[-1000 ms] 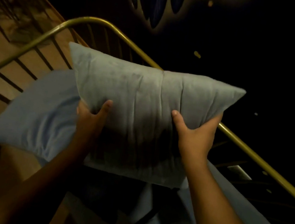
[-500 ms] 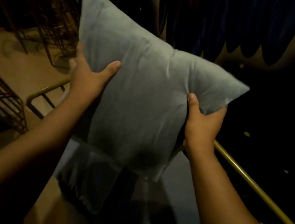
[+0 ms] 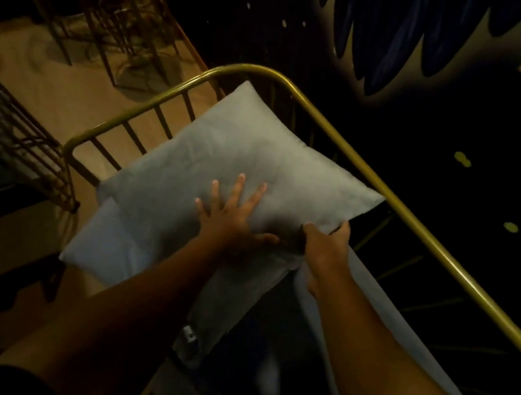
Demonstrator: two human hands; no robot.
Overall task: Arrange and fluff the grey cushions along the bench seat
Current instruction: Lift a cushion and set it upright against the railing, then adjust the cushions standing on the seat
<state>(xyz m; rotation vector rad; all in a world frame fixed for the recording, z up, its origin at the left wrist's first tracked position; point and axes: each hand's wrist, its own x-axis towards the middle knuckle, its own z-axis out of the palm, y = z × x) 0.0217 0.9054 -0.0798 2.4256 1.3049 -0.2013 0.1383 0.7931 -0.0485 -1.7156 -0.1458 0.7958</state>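
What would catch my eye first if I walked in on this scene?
Most likely the pale grey cushion in the middle, lying at the corner of the bench against the curved brass-coloured rail. The left hand presses flat on it with fingers spread, while the right hand grips its near right edge. Behind, the dark wall carries a painted blue feather-like pattern at the top right.

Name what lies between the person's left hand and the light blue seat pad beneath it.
The grey cushion: the left hand presses flat on it, above the seat pad, in the head view.
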